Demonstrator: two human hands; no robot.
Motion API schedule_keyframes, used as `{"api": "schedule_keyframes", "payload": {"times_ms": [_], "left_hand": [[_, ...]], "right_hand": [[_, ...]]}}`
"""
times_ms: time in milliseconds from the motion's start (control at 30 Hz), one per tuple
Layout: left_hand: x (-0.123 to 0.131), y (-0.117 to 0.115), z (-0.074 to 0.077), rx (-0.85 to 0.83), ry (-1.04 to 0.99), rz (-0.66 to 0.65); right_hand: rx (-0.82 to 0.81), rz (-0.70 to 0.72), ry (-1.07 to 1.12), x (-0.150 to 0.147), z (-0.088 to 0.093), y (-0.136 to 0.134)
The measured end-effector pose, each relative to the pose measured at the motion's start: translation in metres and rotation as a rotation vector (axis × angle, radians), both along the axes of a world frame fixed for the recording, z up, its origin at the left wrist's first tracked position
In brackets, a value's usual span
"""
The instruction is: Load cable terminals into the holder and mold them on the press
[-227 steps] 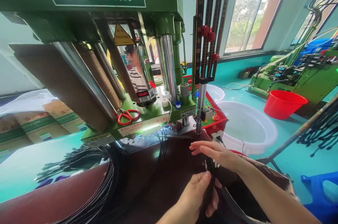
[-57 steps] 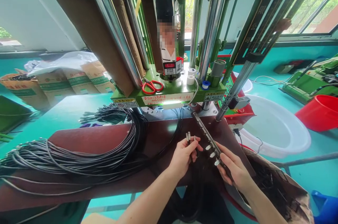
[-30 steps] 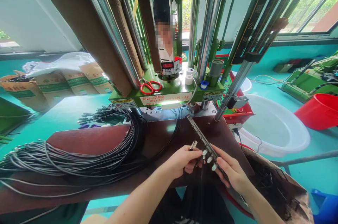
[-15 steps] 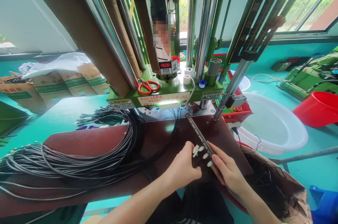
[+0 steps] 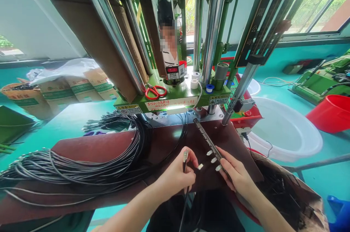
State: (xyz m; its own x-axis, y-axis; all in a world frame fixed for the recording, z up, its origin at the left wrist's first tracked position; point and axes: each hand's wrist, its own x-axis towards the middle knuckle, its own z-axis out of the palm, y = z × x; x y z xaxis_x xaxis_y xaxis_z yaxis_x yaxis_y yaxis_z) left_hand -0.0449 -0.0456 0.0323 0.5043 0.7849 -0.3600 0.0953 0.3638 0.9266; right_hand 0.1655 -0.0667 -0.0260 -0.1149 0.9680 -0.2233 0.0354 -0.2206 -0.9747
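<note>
My left hand (image 5: 175,174) is closed around a black cable (image 5: 185,168) whose metal connector end points up. A small pale metal connector (image 5: 200,166) shows by its fingertips; whether the hand holds that one too I cannot tell. Closed on the near end of a long slotted metal bar (image 5: 205,135) is my right hand (image 5: 237,174). Several metal connectors (image 5: 214,159) stick out from the bar's left side. The bar slants away over the brown work surface (image 5: 164,151), its far end near the machine.
Bundled black cables (image 5: 90,173) cover the left of the work surface. Ahead stands a green press (image 5: 131,99) with red scissors (image 5: 155,92) on its plate. To the right are a white tub (image 5: 290,151), a red bucket (image 5: 330,113) and an open bag of dark scraps (image 5: 284,192).
My left hand has moved left and away from the bar, a cable with its connector now showing in it. Fewer connectors stick out of the bar. My right hand keeps hold of it.
</note>
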Motion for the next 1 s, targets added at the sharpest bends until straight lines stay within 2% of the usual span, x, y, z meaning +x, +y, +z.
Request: {"api": "schedule_keyframes", "payload": {"times_ms": [67, 133, 233, 333, 467, 600, 800, 1000], "left_hand": [[-0.008, 0.0, 0.002, -0.061, -0.242, 0.045], [-0.011, 0.001, 0.003, -0.102, -0.392, 0.164], [-0.006, 0.006, -0.002, -0.168, -0.409, 0.394], [0.01, 0.01, -0.012, -0.184, -0.429, 0.5], [0.03, 0.015, -0.03, -0.109, -0.397, 0.467], [0.034, 0.023, -0.042, -0.036, -0.298, 0.464], [0.038, 0.029, -0.037, -0.117, -0.272, 0.231], [0.043, 0.03, -0.035, -0.202, -0.249, 0.21]], "right_hand": [[0.002, 0.005, 0.016, 0.001, -0.001, 0.001], [-0.003, 0.013, 0.034, 0.003, -0.003, 0.001], [-0.03, 0.037, 0.058, 0.008, -0.004, 0.001], [-0.016, 0.089, 0.076, 0.012, -0.006, 0.0], [0.02, 0.095, 0.094, 0.014, -0.007, -0.001], [-0.019, 0.091, 0.131, 0.015, -0.006, 0.0], [-0.04, 0.137, 0.163, 0.017, -0.004, 0.003], [-0.026, 0.107, 0.176, 0.017, -0.003, 0.003]]}}
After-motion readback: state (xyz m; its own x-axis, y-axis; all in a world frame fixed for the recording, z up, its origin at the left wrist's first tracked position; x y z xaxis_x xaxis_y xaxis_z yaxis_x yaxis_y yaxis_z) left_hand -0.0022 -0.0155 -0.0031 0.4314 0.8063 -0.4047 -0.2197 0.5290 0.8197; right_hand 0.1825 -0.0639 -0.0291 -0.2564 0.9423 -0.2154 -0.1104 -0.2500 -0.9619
